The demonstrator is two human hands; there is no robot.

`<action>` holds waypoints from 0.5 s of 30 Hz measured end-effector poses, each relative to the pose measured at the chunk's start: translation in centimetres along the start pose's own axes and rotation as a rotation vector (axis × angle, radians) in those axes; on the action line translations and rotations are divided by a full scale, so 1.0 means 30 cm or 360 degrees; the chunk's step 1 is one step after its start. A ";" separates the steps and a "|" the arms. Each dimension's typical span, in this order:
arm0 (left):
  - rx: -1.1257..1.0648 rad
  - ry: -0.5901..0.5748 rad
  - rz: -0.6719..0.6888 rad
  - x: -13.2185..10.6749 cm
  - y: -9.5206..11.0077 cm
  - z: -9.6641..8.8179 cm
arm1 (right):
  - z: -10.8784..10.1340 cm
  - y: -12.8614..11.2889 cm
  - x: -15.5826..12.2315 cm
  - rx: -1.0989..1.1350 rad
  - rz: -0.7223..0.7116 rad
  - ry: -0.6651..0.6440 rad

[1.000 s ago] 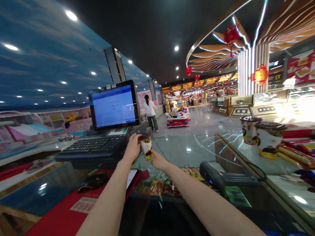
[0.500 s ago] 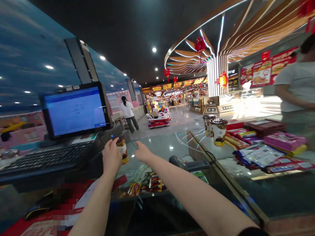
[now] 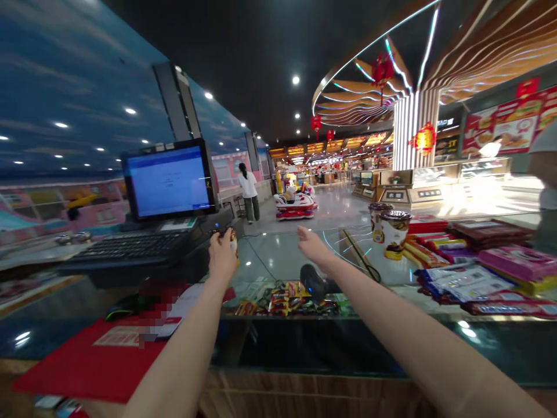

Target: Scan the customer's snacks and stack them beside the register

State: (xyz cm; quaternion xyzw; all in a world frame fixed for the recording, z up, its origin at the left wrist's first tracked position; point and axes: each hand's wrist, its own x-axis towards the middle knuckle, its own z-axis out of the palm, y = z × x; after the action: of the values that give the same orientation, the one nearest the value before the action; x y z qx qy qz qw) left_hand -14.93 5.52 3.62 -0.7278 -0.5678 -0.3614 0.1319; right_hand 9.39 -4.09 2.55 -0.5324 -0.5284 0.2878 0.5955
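My left hand [image 3: 223, 255] is wrapped around a brown and yellow lidded paper cup [image 3: 234, 245] beside the monitor base; the fingers cover most of it. Out over the glass counter [image 3: 274, 249], my right hand [image 3: 314, 245] holds nothing that I can see, its fingers loosely bent and partly hidden behind the hand. Below that forearm lies a black handheld scanner [image 3: 313, 282]. To the right stand two similar cups, a front cup [image 3: 395, 235] and a rear cup [image 3: 376, 220], both upright and apart from my hand.
A monitor [image 3: 169, 181] and black keyboard [image 3: 130, 251] stand at the left, with a mouse [image 3: 119, 310] and a red sheet [image 3: 82, 371] nearer me. Snack packets [image 3: 282, 299] show in front. Chocolate bars [image 3: 461, 281] and boxes lie right. A person [image 3: 249, 191] stands far off.
My right hand has moved right, away from the cup in my left hand. The left hand keeps its hold on that cup. The view has turned left and tilted down a little.
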 end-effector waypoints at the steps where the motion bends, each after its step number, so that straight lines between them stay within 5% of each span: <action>1: 0.0004 0.0002 0.0011 0.002 -0.009 0.004 | -0.036 0.013 -0.009 0.0036 -0.0009 0.0010; 10: -0.0053 -0.0019 0.0062 0.054 -0.085 0.000 | -0.363 0.109 -0.049 0.0080 -0.0093 0.0256; 15: -0.0032 0.0221 0.0065 0.043 -0.024 -0.012 | -0.460 0.109 -0.084 0.0124 -0.0166 0.0395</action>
State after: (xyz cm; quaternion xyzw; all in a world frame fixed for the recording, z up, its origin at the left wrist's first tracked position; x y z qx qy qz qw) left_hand -15.61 6.46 4.60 -0.7137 -0.5385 -0.4140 0.1710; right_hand 22.33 -10.04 0.39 -0.5120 -0.4661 0.2089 0.6906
